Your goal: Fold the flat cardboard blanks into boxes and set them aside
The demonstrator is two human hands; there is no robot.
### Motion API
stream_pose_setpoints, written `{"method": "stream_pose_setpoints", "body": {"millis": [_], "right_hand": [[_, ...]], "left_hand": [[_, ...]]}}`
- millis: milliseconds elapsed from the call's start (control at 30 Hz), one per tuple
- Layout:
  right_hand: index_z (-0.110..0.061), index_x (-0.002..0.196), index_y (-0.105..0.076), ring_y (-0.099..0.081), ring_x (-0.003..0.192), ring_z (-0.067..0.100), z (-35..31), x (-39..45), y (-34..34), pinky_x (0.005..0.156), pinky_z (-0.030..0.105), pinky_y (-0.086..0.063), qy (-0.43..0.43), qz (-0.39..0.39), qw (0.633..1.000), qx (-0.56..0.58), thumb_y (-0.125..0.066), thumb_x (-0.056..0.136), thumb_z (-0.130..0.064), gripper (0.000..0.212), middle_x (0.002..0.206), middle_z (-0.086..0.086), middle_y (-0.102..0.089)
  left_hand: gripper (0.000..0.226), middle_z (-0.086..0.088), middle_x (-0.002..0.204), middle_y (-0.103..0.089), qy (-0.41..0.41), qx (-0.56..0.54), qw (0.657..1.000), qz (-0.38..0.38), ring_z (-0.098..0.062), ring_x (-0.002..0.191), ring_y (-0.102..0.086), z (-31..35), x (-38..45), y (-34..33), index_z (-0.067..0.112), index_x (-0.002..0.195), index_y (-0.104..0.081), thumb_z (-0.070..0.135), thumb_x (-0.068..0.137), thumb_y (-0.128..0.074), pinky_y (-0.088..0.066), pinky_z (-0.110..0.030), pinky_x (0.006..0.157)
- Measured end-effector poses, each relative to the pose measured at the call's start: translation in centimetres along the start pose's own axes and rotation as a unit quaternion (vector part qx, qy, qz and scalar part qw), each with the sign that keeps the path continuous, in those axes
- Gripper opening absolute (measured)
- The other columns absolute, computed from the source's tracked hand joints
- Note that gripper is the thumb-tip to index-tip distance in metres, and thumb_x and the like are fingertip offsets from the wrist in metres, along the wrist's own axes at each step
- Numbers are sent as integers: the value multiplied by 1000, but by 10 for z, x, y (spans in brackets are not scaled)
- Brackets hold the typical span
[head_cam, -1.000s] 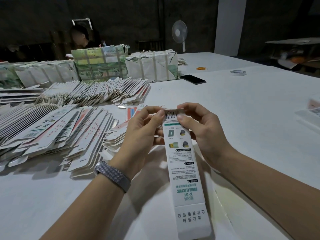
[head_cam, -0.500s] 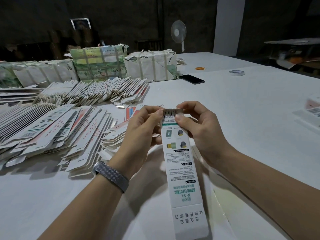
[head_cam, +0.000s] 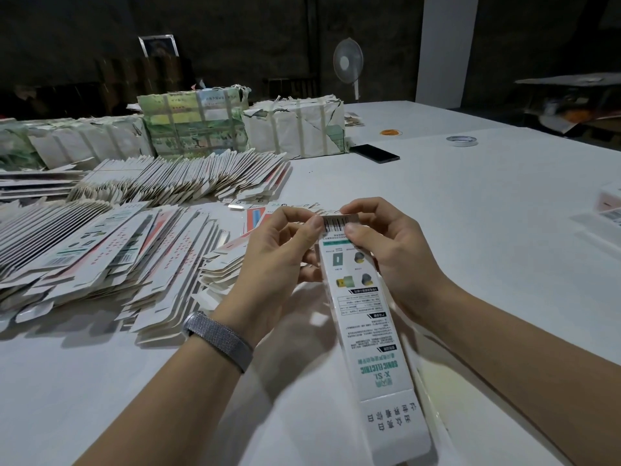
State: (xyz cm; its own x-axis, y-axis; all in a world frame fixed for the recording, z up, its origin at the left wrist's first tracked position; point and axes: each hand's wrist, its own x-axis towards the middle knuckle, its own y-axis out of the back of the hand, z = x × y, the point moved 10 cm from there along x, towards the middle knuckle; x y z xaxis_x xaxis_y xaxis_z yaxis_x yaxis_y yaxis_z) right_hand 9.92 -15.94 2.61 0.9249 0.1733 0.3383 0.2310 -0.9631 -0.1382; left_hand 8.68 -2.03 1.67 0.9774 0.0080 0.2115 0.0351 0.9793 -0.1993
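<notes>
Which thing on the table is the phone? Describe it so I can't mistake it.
Start at the white paper-wrapped bundle at the far side of the table. Just right of its near corner lies the phone, flat and alone. It is the only black, glossy slab there.

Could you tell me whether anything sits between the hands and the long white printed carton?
Nothing visible does: the left hand and right hand already pinch the barcode end of the long white printed carton directly.
</notes>
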Motion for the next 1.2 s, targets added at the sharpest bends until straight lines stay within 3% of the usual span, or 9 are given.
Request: {"method": "stream_pose_setpoints", "body": {"millis": [300,467,733,933,1033,1200], "right_hand": [[-18,83,-69,-70,71,19,-4,0,5,63,31,-58,21,24,998,-54,-63,92,2,23,88,12,-73],[-14,80,-70,-70,64,12,-5,0,5,59,23,-56,25,28,997,-63,-67,91,1,18,74,-2,-73],[-14,83,-70,-69,63,14,-2,0,3,57,24,-55,7,17,998,-57,-65,92,0,18,74,0,-73],[-13,84,-58,-63,59,12,5,0,0,55,22,-50,-37,3,999,-29,-58,97,-6,15,71,-1,-62],[-13,93,-55,-62,54,12,10,-1,-3,51,22,-48,-68,0,998,-17,-56,100,-13,7,74,3,-60],[-12,89,-57,-60,48,13,26,-6,-14,46,22,-48,-139,-42,989,-4,-52,103,-20,17,61,2,-62]], "left_hand": [[8,-4,73,-68,17,2,1000,0,-10,52,-59,-5,-1,0,13,95,-64,19,100,-61,-48,-17,44],[12,-8,83,-72,29,8,1000,7,-18,64,-67,-10,0,1,18,91,-66,26,99,-62,-50,-19,47],[24,-7,75,-67,18,-9,1000,-9,-13,52,-62,-5,-1,-1,13,89,-62,33,78,-70,-49,-18,44],[10,-3,68,-63,14,20,1000,-15,-9,47,-57,-2,-4,-8,8,90,-60,13,97,-64,-45,-18,41],[10,-4,66,-63,14,15,1000,-24,-10,45,-58,-1,-6,-12,6,89,-60,10,97,-63,-45,-18,41],[11,-3,62,-63,24,25,999,-18,-11,43,-57,-5,-5,-9,7,88,-59,11,94,-67,-43,-18,39]]}}
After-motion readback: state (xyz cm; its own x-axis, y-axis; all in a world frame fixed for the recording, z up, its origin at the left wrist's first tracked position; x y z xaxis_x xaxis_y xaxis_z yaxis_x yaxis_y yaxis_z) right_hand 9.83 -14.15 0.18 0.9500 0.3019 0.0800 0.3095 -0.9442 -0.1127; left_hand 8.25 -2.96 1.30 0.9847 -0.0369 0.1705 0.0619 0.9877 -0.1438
